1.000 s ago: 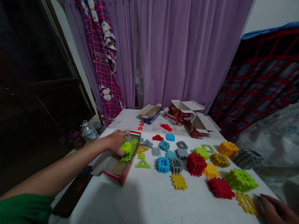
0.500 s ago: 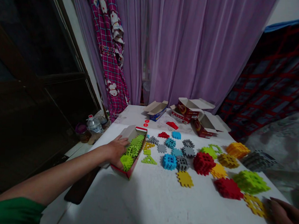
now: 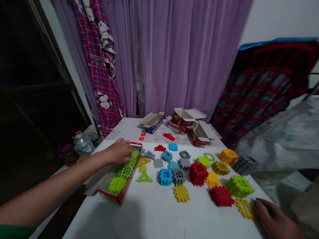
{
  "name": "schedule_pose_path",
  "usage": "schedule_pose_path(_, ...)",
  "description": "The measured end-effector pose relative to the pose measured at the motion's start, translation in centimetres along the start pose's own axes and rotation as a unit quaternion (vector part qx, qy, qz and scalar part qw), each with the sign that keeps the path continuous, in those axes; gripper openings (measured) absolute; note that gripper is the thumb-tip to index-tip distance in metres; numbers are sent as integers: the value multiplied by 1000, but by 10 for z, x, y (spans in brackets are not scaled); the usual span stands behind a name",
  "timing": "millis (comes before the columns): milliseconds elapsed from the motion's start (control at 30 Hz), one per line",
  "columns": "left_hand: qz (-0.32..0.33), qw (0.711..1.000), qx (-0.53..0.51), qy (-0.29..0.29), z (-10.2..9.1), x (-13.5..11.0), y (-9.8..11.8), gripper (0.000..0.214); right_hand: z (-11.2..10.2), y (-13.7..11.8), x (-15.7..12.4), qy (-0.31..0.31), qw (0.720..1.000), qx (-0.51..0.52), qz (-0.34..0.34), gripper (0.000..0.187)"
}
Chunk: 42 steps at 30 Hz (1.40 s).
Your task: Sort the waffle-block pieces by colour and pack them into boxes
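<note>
My left hand (image 3: 121, 152) reaches over the left wall of a long open box (image 3: 103, 187), its fingers bent down at the far end. Lime-green interlocking plastic blocks (image 3: 126, 171) lie in a row inside this box; the hand does not visibly grip any. Loosely bent, with a gap between thumb and fingers, my right hand (image 3: 279, 223) rests at the table's right edge. Its fingertips are beside a yellow window-shaped block (image 3: 244, 208), and nothing shows in its grasp. Nearby lie a stack of dark red blocks (image 3: 221, 196) and a lime-green stack (image 3: 239, 186).
On the white table (image 3: 155, 221) are blue blocks (image 3: 165, 177), grey blocks (image 3: 178, 176), a red stack (image 3: 198, 174) and a yellow block (image 3: 181, 193). Open cardboard boxes (image 3: 199, 135) and a blue box (image 3: 154, 126) stand at the back. A water bottle (image 3: 83, 143) is off the left side.
My left hand has moved from the near part of the box toward its far end, uncovering the near green blocks. The view has turned right, showing more of my right hand.
</note>
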State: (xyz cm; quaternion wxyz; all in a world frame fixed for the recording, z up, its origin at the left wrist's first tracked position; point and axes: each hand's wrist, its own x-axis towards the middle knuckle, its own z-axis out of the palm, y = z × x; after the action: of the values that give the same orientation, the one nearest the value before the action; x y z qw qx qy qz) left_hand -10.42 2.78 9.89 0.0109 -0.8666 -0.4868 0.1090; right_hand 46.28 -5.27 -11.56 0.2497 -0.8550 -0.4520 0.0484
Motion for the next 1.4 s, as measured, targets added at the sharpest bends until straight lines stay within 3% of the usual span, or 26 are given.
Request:
schedule_pose_path(133, 72, 995, -8, 73, -25, 58, 23, 17, -10, -27, -10, -4, 998, 28, 51, 53)
schedule_pose_path(300, 196, 974, -30, 107, -43, 160, 86, 22, -7, -29, -10, 2, 997, 56, 61, 52)
schedule_pose_path(400, 232, 969, -1, 87, -36, 227, 124, 28, -5, -26, -10, 1, 994, 93, 55, 52)
schedule_pose_path(533, 293, 952, 37, 79, -12, 302, 165, 38, -5, -28, -11, 6, 990, 132, 56, 50)
schedule_pose_path(700, 372, 925, 60, 40, 17, 356, 202, 51, -7, -32, -13, 10, 989, 139, 54, 45)
schedule_pose_path(800, 393, 917, 71, 0, 25, 369, 216, 61, -9, -35, -14, 17, 989, 140, 54, 43)
schedule_pose_path(933, 379, 920, 93, -45, 25, 377, 228, 55, -9, -36, -14, 31, 988, 143, 50, 42)
schedule_pose_path(1167, 326, 937, 120, -35, 10, 371, 220, 42, -11, -39, -13, 40, 988, 138, 47, 41)
schedule_pose_path(1267, 294, 949, 110, -15, -4, 344, 198, 49, -13, -40, -12, 27, 988, 139, 54, 42)
schedule_pose_path(1400, 261, 962, 81, -10, -22, 266, 149, 47, -12, -36, -12, 10, 988, 134, 71, 45)
